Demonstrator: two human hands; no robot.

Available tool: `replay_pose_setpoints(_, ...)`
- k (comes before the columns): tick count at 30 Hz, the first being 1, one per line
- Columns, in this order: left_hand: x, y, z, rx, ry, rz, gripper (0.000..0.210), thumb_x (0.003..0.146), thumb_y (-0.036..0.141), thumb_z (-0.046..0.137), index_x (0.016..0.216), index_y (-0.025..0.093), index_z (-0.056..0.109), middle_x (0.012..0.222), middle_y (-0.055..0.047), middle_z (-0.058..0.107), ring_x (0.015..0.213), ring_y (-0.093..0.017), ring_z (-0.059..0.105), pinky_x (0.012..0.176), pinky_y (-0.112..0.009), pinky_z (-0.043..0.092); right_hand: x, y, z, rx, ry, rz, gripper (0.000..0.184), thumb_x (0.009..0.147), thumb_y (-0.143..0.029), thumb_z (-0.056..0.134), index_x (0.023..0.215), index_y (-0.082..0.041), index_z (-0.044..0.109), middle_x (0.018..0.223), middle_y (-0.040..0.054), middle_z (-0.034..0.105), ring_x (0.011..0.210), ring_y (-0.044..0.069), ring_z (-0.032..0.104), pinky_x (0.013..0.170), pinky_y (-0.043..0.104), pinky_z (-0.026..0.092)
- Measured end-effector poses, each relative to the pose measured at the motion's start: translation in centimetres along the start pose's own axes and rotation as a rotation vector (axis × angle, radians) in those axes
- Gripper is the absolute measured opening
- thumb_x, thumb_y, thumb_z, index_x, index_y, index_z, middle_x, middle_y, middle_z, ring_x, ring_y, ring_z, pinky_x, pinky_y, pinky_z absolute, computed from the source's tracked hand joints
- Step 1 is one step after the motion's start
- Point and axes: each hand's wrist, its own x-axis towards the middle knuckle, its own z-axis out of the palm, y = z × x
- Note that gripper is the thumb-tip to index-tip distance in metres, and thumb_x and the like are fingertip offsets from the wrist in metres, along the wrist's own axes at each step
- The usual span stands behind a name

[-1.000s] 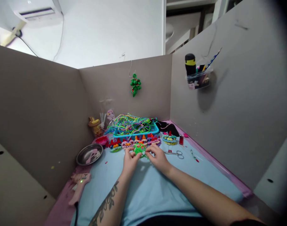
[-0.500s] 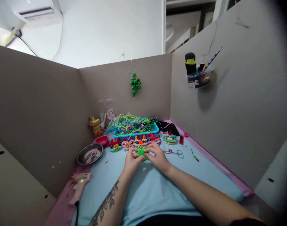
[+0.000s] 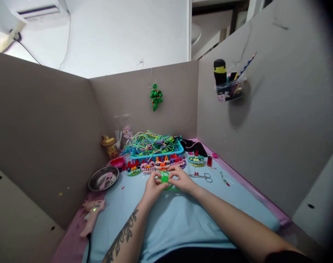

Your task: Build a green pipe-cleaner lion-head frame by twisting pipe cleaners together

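Note:
A small bright green piece of fuzzy cord work point(image 3: 165, 179), like twisted pipe cleaner, is pinched between my two hands over the blue cloth. My left hand point(image 3: 154, 187) grips its left side with thumb and fingers. On its right side my right hand point(image 3: 182, 179) holds it the same way. Thin green strands show around the fingers and below them; their exact shape is too small to tell. Just beyond the hands stands a row of colourful fuzzy figures point(image 3: 148, 167). Scissors point(image 3: 201, 177) lie to the right of my right hand.
Behind the figures is a blue tray point(image 3: 179, 149) heaped with coloured cords. At left are a metal bowl point(image 3: 91, 180) and a pink glue gun point(image 3: 92, 221) with a lit green light. Grey partitions point(image 3: 144, 109) enclose the table; a small clear box point(image 3: 229, 91) hangs at right.
Both hands still pinch the green piece, which has turned slightly; more green strands show under my right hand. The whole view has shifted a little.

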Motion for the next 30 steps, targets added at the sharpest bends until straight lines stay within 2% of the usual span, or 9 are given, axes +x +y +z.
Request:
replay_pose_setpoints(4,0.1,-0.3,0.0,0.054,-0.016,0.018,0.042,0.053,0.024,0.074,0.079,0.020,0.041,0.045,0.010,0.051,0.040,-0.007,0.044,0.042,-0.016,0.028,0.0,0.3,0.1,0.018,-0.008,-0.012,0.009,0.067,-0.016,0.063,0.058,-0.018,0.062,0.096,0.0043,0.054,0.098,0.021,0.051,0.089,0.038,0.037)
replay_pose_setpoints(8,0.0,0.2,-0.2,0.013,-0.028,0.017,0.039,0.058,0.031,0.073,0.081,0.019,0.043,0.046,0.009,0.050,0.039,-0.006,0.041,0.042,-0.016,0.025,0.1,0.6,0.2,0.055,0.022,-0.009,0.010,0.067,-0.020,0.065,0.057,-0.018,0.062,0.091,0.0037,0.054,0.092,0.019,0.053,0.086,0.037,0.039)
replay_pose_setpoints(12,0.2,0.3,-0.7,-0.056,0.052,0.009,0.039,0.061,0.036,0.072,0.082,0.019,0.043,0.046,0.009,0.049,0.039,-0.005,0.038,0.043,-0.017,0.023,0.2,0.6,-0.1,0.144,0.082,0.037,0.012,0.072,-0.028,0.062,0.068,-0.018,0.066,0.096,0.0055,0.054,0.095,0.019,0.053,0.082,0.033,0.042)
replay_pose_setpoints(16,0.6,0.0,-1.2,-0.125,0.164,-0.016,0.042,0.060,0.040,0.072,0.085,0.018,0.045,0.046,0.009,0.049,0.037,-0.004,0.035,0.043,-0.017,0.022,0.2,0.1,-0.5,0.311,0.168,0.019,0.012,0.074,-0.026,0.057,0.082,-0.019,0.064,0.092,0.0044,0.058,0.089,0.017,0.055,0.076,0.030,0.043)
replay_pose_setpoints(19,0.8,0.0,-1.5,-0.149,0.228,-0.032,0.045,0.058,0.043,0.072,0.085,0.018,0.046,0.042,0.012,0.042,0.034,-0.003,0.029,0.041,-0.017,0.018,-0.1,-0.5,-0.3,0.488,0.046,0.063,0.018,0.071,-0.026,0.059,0.088,-0.020,0.060,0.084,0.0017,0.060,0.077,0.015,0.056,0.069,0.027,0.044)
replay_pose_setpoints(22,0.9,0.2,-1.5,-0.160,0.259,-0.013,0.045,0.059,0.042,0.072,0.086,0.018,0.045,0.042,0.012,0.039,0.034,-0.003,0.028,0.041,-0.017,0.019,-0.4,-1.0,0.2,0.528,-0.080,0.085,0.024,0.069,-0.026,0.062,0.091,-0.019,0.059,0.079,0.0002,0.060,0.070,0.012,0.055,0.062,0.024,0.042)
replay_pose_setpoints(26,0.7,0.3,-1.2,-0.108,0.228,0.048,0.040,0.061,0.038,0.071,0.083,0.019,0.042,0.043,0.012,0.039,0.037,-0.004,0.032,0.043,-0.016,0.022,-0.6,-1.2,0.3,0.412,-0.057,0.079,0.017,0.073,-0.033,0.061,0.076,-0.016,0.062,0.066,-0.0003,0.058,0.060,0.011,0.051,0.057,0.023,0.040)
replay_pose_setpoints(30,0.1,0.5,-0.6,-0.012,0.046,0.057,0.039,0.061,0.032,0.070,0.080,0.021,0.039,0.046,0.010,0.045,0.039,-0.005,0.038,0.043,-0.016,0.024,-0.3,-0.8,-0.4,0.354,0.159,0.094,0.017,0.072,-0.033,0.061,0.071,-0.016,0.062,0.062,-0.0011,0.057,0.058,0.011,0.050,0.055,0.023,0.040)
